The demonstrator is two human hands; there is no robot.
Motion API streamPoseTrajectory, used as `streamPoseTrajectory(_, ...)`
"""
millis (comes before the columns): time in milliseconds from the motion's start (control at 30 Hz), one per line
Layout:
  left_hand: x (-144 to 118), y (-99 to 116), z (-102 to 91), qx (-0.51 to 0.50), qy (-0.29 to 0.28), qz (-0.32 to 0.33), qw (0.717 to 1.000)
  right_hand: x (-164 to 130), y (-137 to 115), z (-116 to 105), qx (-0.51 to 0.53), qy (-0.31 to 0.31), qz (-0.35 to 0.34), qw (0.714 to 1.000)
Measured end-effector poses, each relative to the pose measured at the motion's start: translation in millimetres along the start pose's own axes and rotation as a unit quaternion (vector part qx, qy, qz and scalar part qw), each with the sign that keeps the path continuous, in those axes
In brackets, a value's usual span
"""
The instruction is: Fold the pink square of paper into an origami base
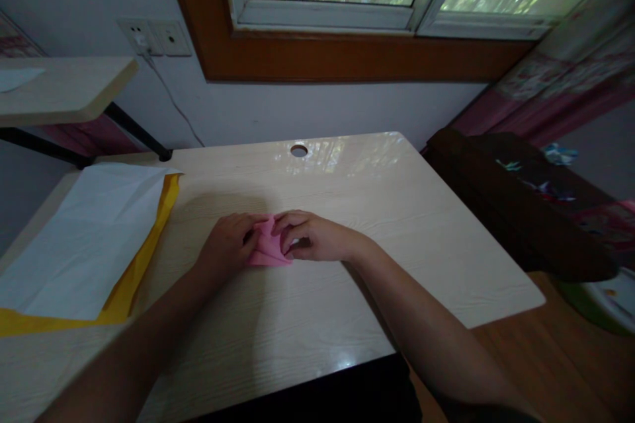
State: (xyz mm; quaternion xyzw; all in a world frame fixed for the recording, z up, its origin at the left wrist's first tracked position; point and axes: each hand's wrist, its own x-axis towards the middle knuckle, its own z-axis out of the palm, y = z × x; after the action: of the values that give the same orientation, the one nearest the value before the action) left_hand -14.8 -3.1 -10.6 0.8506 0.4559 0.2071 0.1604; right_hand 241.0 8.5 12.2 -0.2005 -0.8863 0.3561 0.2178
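Observation:
A small piece of folded pink paper [270, 248] lies on the pale wooden desk [377, 205], with crease lines across its face. My left hand [229, 241] grips its left side, thumb and fingers curled at the edge. From the right, my right hand [315, 236] has its bent fingers on the paper's right side, the thumb near the lower right corner. Both hands partly cover the paper, so its full outline is hidden.
White sheets [84, 238] rest over yellow paper [141, 264] on the desk's left side. A raised shelf [64, 89] stands behind them on black legs. Near the back edge is a round cable hole [299, 151]. A dark wooden bench [501, 205] stands to the right.

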Motion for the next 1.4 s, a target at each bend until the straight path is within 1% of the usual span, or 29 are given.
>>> streamPoseTrajectory(167,0,-1,-0.9,0.000,0.014,-0.001,1.000,0,-3,-1,-0.009,0.007,-0.008,1.000)
streamPoseTrajectory(333,0,0,-2.1,-0.001,0.031,-0.007,0.999,-1,-1,2,-0.032,0.023,-0.003,0.999)
streamPoseTrajectory(433,-2,0,-3.8,0.006,0.050,-0.014,0.999,-2,2,4,-0.055,0.036,0.000,0.998)
streamPoseTrajectory(533,-4,0,-6.6,0.024,0.082,-0.018,0.996,-2,6,5,-0.088,0.057,0.001,0.995)
streamPoseTrajectory(633,-7,0,-9.5,0.028,0.122,-0.009,0.992,-3,8,4,-0.116,0.080,0.000,0.990)
streamPoseTrajectory(733,-9,1,-11.6,0.021,0.140,0.003,0.990,-2,9,3,-0.118,0.102,0.003,0.988)
streamPoseTrajectory(967,-13,3,-13.3,0.002,0.194,0.023,0.981,-2,10,4,-0.102,0.100,0.021,0.989)
streamPoseTrajectory(1133,-15,3,-12.5,-0.008,0.211,0.028,0.977,1,11,6,-0.094,0.109,0.026,0.989)
streamPoseTrajectory(1300,-15,1,-12.8,-0.006,0.248,0.061,0.967,1,11,7,-0.113,0.127,0.028,0.985)
streamPoseTrajectory(1400,-15,2,-14.5,-0.004,0.254,0.064,0.965,0,12,7,-0.127,0.137,0.024,0.982)
